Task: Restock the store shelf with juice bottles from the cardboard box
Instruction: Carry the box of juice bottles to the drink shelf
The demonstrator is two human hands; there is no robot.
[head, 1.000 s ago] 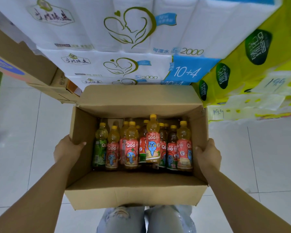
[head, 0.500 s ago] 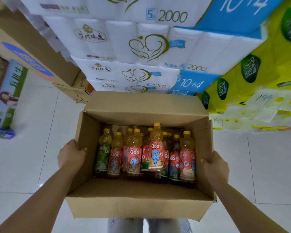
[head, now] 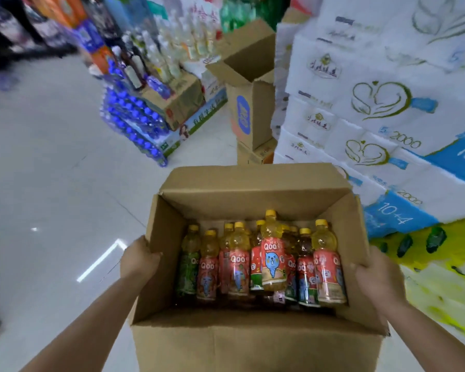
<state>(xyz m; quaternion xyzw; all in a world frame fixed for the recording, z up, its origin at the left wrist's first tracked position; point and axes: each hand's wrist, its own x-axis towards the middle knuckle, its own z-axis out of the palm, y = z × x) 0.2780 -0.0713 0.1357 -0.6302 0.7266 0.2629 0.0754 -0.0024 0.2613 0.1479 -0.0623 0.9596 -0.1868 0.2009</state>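
Observation:
I carry an open cardboard box [head: 253,345] in front of me. Several juice bottles [head: 273,261] with yellow caps and red or green labels stand upright inside it, one taller than the rest. My left hand [head: 138,260] grips the box's left wall, thumb over the rim. My right hand [head: 377,275] grips the right wall the same way. No store shelf for the juice shows clearly; the view is blurred.
Stacked white tissue packs [head: 360,108] and yellow packs [head: 446,269] rise on the right. An open empty carton [head: 249,103] stands ahead. Blue-capped water packs [head: 134,122] and bottle displays [head: 169,52] lie ahead left. White tiled floor [head: 46,183] stretches to the left.
The view has swung left with the box still in both hands; the tissue stack moved from straight ahead to the right, and the aisle with bottle displays came into view.

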